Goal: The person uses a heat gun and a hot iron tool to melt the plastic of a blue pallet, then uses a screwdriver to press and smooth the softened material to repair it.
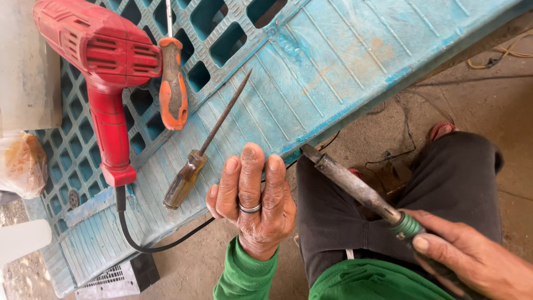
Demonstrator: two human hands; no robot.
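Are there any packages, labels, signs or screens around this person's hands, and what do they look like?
No signs, screens or readable labels show.
Plastic bag: far left edge beside the blue plastic pallet, clear and crumpled, with something orange-brown inside.
White box-like object: upper left corner, flat and plain.
Grey vented casing: on the ground at the bottom left, under the pallet's edge, rectangular with fine slots.

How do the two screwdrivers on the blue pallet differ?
The orange-handled screwdriver has an opaque orange and grey grip and lies against the red power tool; its shaft runs out of frame. The amber-handled screwdriver has a translucent handle and a rusty shaft, lying diagonally near the left hand. Neither is held.
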